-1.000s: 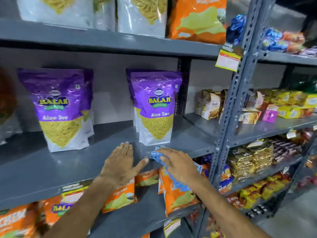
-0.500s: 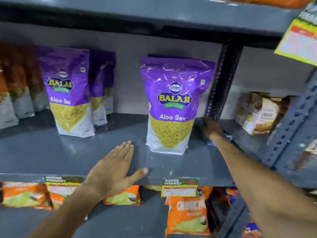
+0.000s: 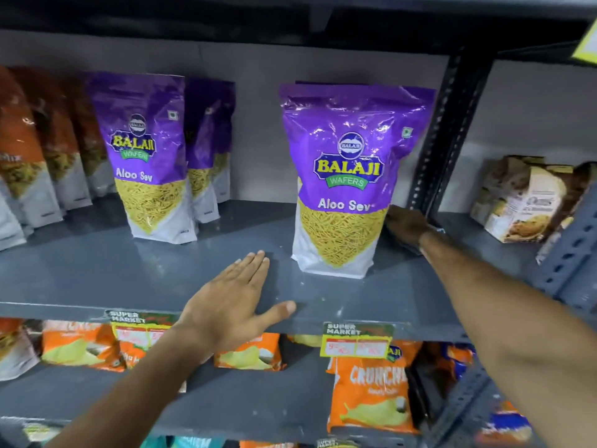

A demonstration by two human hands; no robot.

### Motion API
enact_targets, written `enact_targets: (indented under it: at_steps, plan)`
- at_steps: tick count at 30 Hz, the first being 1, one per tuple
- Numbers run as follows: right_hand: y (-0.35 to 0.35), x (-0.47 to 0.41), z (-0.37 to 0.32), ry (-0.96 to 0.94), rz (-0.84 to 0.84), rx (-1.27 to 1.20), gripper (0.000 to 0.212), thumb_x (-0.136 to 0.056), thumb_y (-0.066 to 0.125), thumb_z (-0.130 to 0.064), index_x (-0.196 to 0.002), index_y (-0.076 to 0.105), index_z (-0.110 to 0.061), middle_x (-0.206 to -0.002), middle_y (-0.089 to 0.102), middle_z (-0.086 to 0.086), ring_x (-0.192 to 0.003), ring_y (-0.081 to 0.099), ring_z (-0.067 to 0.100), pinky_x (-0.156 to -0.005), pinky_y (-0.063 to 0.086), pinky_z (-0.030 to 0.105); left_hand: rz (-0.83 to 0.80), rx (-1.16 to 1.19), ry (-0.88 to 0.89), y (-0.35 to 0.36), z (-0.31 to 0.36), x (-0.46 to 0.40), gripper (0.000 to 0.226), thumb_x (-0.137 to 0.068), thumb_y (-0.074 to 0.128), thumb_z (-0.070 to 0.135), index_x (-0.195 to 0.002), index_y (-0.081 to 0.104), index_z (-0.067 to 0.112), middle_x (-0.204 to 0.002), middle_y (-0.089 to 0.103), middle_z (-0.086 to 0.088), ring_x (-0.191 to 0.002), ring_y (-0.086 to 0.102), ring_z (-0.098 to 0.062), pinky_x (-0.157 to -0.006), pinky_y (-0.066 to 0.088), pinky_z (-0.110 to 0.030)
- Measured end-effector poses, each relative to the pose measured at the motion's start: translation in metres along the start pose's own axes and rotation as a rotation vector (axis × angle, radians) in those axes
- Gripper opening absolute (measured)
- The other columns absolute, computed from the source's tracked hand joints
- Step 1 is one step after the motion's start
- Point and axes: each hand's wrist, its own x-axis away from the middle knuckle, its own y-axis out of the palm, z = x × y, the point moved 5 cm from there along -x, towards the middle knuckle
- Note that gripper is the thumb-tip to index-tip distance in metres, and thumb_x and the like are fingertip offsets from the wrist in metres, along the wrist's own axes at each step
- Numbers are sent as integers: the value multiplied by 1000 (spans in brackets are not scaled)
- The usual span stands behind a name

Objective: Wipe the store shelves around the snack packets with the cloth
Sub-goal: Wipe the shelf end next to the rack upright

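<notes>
A grey metal shelf (image 3: pixel 97 273) holds upright purple Aloo Sev packets: one on the right (image 3: pixel 349 176) and one left of centre (image 3: pixel 145 156), with more behind it. My left hand (image 3: pixel 232 305) lies flat and open on the shelf's front edge, between the two packets. My right hand (image 3: pixel 405 224) reaches deep into the shelf, just right of the right packet, beside the dark upright post (image 3: pixel 442 130). It presses down on the blue cloth, of which only a sliver (image 3: pixel 436 230) shows at the wrist.
Orange-brown packets (image 3: pixel 29 156) stand at the shelf's left end. Cardboard boxes (image 3: pixel 523 202) sit in the bay to the right. Orange crisp bags (image 3: pixel 371 392) fill the shelf below, with price tags (image 3: pixel 355 341) on the shelf lip. A perforated post (image 3: pixel 568 253) stands near right.
My right hand has carried the cloth from the shelf's front edge to the back right corner beside the packet. The view has moved closer. My left hand has stayed flat on the shelf.
</notes>
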Motion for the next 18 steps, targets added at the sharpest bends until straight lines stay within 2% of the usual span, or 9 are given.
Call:
enact_targets:
  at_steps: [2, 3, 5, 6, 7, 10, 12, 15, 18]
  plan:
    - [-4, 23, -8, -7, 31, 32, 42, -99, 32, -53, -134, 54, -43, -147, 58, -5, -137, 53, 24, -112, 42, 41, -4, 6, 10, 1, -1, -1, 119, -84, 6, 95, -169, 1, 13, -179, -3, -1, -165, -3, -11, -133, -3, -30]
    - [-7, 36, -12, -11, 62, 11, 39, -98, 35, -52, -127, 59, -41, -138, 65, -3, -129, 60, 23, -105, 48, 41, -2, 10, 15, 2, -1, -1, 120, -84, 6, 96, -169, 1, 13, -179, -2, -2, -165, -2, -11, -134, -1, -30]
    - [-10, 63, -19, -20, 119, -96, 31, -95, 43, -48, -107, 67, -32, -98, 78, 3, -92, 74, 25, -77, 58, 42, -1, 22, 25, 4, -2, -2, 120, -84, 5, 97, -169, 3, 12, -179, 0, -3, -165, -1, -13, -133, -1, -30]
    - [-9, 77, -22, -14, 131, -134, 29, -93, 45, -46, -100, 68, -30, -81, 76, 3, -75, 73, 27, -66, 58, 43, -2, 27, 30, 5, -2, -2, 121, -83, 4, 97, -169, 3, 12, -179, 0, -3, -165, 0, -13, -133, -1, -31]
    - [-9, 89, -25, -8, 131, -137, 26, -93, 47, -42, -99, 69, -31, -80, 75, -1, -73, 71, 25, -66, 57, 42, -3, 29, 34, 5, -2, -2, 122, -83, 3, 98, -169, 3, 12, -179, 1, -3, -165, 0, -14, -133, 0, -31]
    - [-5, 120, -33, 9, 79, -90, 30, -97, 45, -38, -122, 63, -38, -128, 68, -3, -117, 63, 24, -100, 49, 43, -6, 36, 43, 4, -3, -2, 123, -82, 2, 98, -169, 4, 11, -179, 2, -5, -166, 2, -16, -129, -2, -30]
    - [-1, 137, -34, 53, 60, -70, 41, -99, 46, -28, -139, 55, -34, -152, 53, 0, -138, 50, 23, -115, 38, 38, -9, 36, 50, 3, -2, -2, 122, -83, 2, 97, -169, 4, 10, -179, 3, -6, -166, 3, -18, -129, -1, -31]
    - [4, 167, -39, 110, 68, -43, 49, -102, 44, -22, -149, 45, -33, -162, 38, -3, -148, 37, 19, -118, 28, 31, -28, 50, 52, 0, 0, 1, 124, -81, 3, 97, -169, 4, 9, -179, 3, -8, -166, 4, -20, -133, 4, -35]
    - [8, 200, -55, 101, 97, -12, 48, -104, 40, -26, -151, 40, -38, -162, 39, -4, -148, 38, 20, -117, 33, 38, -29, 66, 57, -4, 3, 4, 128, -79, 2, 98, -168, 6, 7, -179, 5, -9, -166, 6, -23, -135, 8, -40]
